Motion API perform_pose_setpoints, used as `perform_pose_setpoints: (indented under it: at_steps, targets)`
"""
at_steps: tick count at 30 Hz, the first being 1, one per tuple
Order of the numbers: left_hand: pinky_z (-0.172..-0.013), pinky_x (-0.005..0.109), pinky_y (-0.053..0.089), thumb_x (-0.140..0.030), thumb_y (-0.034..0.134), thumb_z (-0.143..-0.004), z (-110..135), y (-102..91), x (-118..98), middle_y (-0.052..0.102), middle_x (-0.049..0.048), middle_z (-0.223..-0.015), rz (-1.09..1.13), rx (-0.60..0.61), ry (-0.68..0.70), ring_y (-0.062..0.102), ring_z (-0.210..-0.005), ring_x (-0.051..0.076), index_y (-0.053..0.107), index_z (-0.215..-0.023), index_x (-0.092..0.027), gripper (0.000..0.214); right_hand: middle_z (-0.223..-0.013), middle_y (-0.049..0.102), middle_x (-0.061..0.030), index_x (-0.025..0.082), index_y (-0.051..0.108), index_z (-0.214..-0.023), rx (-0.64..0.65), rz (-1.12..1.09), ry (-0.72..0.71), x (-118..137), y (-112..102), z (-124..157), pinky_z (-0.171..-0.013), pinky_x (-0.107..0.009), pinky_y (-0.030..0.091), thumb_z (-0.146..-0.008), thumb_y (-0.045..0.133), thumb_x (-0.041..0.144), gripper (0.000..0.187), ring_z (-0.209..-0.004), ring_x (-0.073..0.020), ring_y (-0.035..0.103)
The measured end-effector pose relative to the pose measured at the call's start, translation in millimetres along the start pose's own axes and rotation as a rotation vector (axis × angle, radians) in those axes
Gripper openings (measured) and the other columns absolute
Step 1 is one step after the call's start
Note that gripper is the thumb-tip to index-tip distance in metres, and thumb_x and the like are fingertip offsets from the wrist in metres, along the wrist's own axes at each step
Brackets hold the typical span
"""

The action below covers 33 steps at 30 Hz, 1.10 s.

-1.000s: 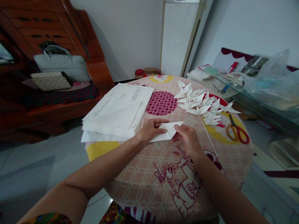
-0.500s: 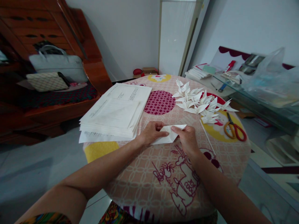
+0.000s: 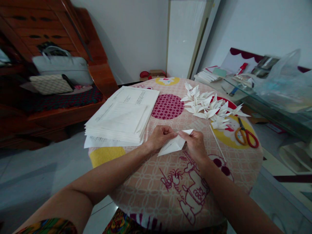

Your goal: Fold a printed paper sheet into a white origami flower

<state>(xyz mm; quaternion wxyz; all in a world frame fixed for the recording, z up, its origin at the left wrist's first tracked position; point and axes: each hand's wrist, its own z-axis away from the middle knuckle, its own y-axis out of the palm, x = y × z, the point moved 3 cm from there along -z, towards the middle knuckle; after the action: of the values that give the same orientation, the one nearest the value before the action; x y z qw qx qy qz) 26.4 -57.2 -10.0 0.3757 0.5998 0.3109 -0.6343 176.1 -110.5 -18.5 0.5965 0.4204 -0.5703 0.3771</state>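
Note:
A small folded piece of white paper (image 3: pixel 172 146) is held between both hands over the front middle of the table. My left hand (image 3: pixel 161 137) pinches its upper left edge, thumb on top. My right hand (image 3: pixel 195 143) grips the upper right end, its thumb close to the left thumb. Fingers under the paper are hidden. Left of the hands lies a thick stack of printed paper sheets (image 3: pixel 122 113), with smaller cut pieces on top. Beyond my right hand sits a cluster of folded white paper cranes (image 3: pixel 207 104).
Scissors (image 3: pixel 246 133) with orange and red handles lie at the table's right edge. A thin white stick (image 3: pixel 217 143) rests right of my right hand. A patterned cloth (image 3: pixel 146 182) covers the round table. A glass shelf (image 3: pixel 270 107) with a plastic bag (image 3: pixel 280 84) stands at right.
The folded paper has tilted, its lower left corner now pointing down toward me. My left thumb has slid right along the edge, nearer the right thumb. The view has shifted slightly.

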Motion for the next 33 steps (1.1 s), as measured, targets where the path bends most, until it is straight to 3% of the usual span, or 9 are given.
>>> perform_pose_setpoints:
  at_steps: [8, 15, 19, 21, 24, 29, 33]
  targets:
    - [-0.044, 0.021, 0.019, -0.053, 0.079, -0.067, -4.9, -4.3, 5.2, 0.048, -0.0047, -0.05, 0.035, 0.027, -0.031, 0.035, -0.044, 0.004, 0.061, -0.063, -0.012, 0.044, -0.058, 0.066, -0.0006, 0.016, 0.068, -0.061, -0.181, -0.056, -0.011, 1.9, -18.5, -9.9, -0.052, -0.029, 0.045, -0.066, 0.079, 0.036, 0.023, -0.051, -0.0158, 0.056]
    - [-0.043, 0.021, 0.041, -0.054, 0.08, -0.067, -2.0, -1.6, 8.2, 0.06, 0.0, -0.056, 0.067, 0.066, -0.088, 0.053, -0.045, 0.009, 0.06, -0.067, -0.013, 0.045, -0.06, 0.067, -0.0001, 0.017, 0.07, -0.064, -0.282, -0.114, -0.046, 4.2, -22.1, -12.1, -0.053, -0.029, 0.048, -0.063, 0.079, 0.032, 0.017, -0.053, -0.015, 0.057]
    - [-0.036, 0.017, 0.031, -0.044, 0.075, -0.077, -2.2, -12.1, 3.6, 0.057, -0.002, -0.049, -0.113, 0.049, -0.075, 0.047, -0.035, 0.007, 0.058, -0.067, -0.014, 0.036, -0.057, 0.067, -0.0024, 0.017, 0.07, -0.065, -0.209, -0.08, 0.055, 7.4, -23.3, -11.8, -0.043, -0.028, 0.046, -0.063, 0.078, 0.036, 0.02, -0.046, -0.0157, 0.056]
    - [-0.035, 0.017, 0.028, -0.04, 0.073, -0.079, -2.6, -19.4, 0.8, 0.057, -0.0019, -0.048, -0.195, 0.11, -0.122, 0.046, -0.034, 0.006, 0.058, -0.066, -0.015, 0.032, -0.054, 0.067, -0.0039, 0.016, 0.07, -0.065, -0.128, -0.028, 0.148, 9.1, -25.2, -12.0, -0.035, -0.026, 0.04, -0.059, 0.079, 0.035, 0.022, -0.04, -0.0154, 0.055]
    - [-0.037, 0.018, 0.024, -0.037, 0.068, -0.082, -4.7, -32.6, -3.3, 0.052, -0.0039, -0.045, -0.281, 0.101, -0.123, 0.041, -0.033, 0.006, 0.059, -0.065, -0.016, 0.029, -0.048, 0.065, -0.004, 0.015, 0.069, -0.06, -0.018, 0.074, 0.243, 10.9, -30.3, -12.5, -0.029, -0.022, 0.03, -0.055, 0.08, 0.033, 0.022, -0.034, -0.0134, 0.051]
    - [-0.05, 0.023, 0.027, -0.025, 0.065, -0.081, -8.2, -40.9, -6.9, 0.049, -0.0024, -0.046, -0.667, -0.032, 0.141, 0.041, -0.046, 0.009, 0.062, -0.058, -0.016, 0.025, -0.044, 0.061, -0.0009, 0.016, 0.07, -0.057, 0.056, 0.396, 0.147, 8.4, -37.8, -14.7, -0.035, -0.022, 0.029, -0.062, 0.075, 0.035, 0.021, -0.034, -0.01, 0.046]
    - [-0.069, 0.027, 0.039, -0.019, 0.063, -0.082, -1.4, -34.8, -15.2, 0.066, 0.0056, -0.076, -0.851, -0.144, 0.405, 0.056, -0.072, 0.017, 0.072, -0.077, -0.018, 0.01, -0.042, 0.057, 0.0014, 0.02, 0.066, -0.048, 0.047, 0.762, -0.063, 8.6, -36.7, -16.3, -0.044, -0.024, 0.031, -0.066, 0.071, 0.031, 0.021, -0.041, -0.011, 0.046]
